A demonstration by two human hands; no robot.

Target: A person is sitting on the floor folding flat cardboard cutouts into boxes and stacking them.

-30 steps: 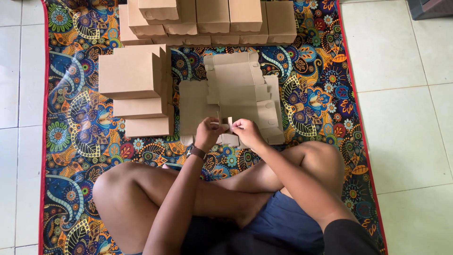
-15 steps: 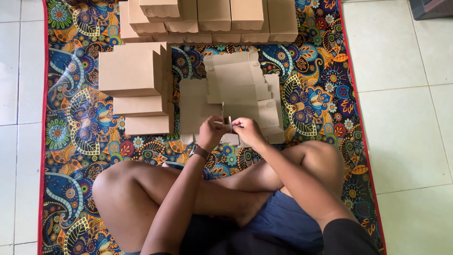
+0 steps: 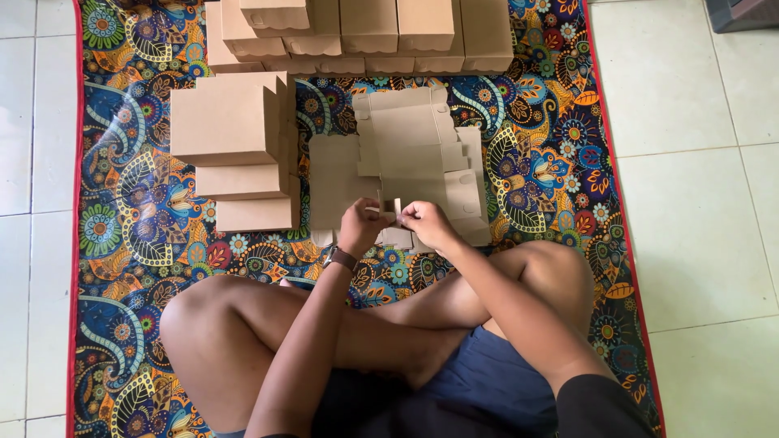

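Observation:
A pile of flat brown cardboard box blanks (image 3: 406,154) lies on the patterned mat in front of my crossed legs. My left hand (image 3: 361,227) and my right hand (image 3: 423,223) meet at the near edge of the top blank, pinching its small flaps, which stand upright between my fingers (image 3: 388,203). A watch sits on my left wrist.
Folded brown boxes are stacked at the left (image 3: 235,138) and in a row along the far edge of the mat (image 3: 365,32). The colourful mat (image 3: 130,243) lies on a white tiled floor (image 3: 698,203). A dark object sits at the top right corner (image 3: 746,12).
The flaps at the blank's near edge have been lifted upright between my fingers. Both hands stayed at the same spot.

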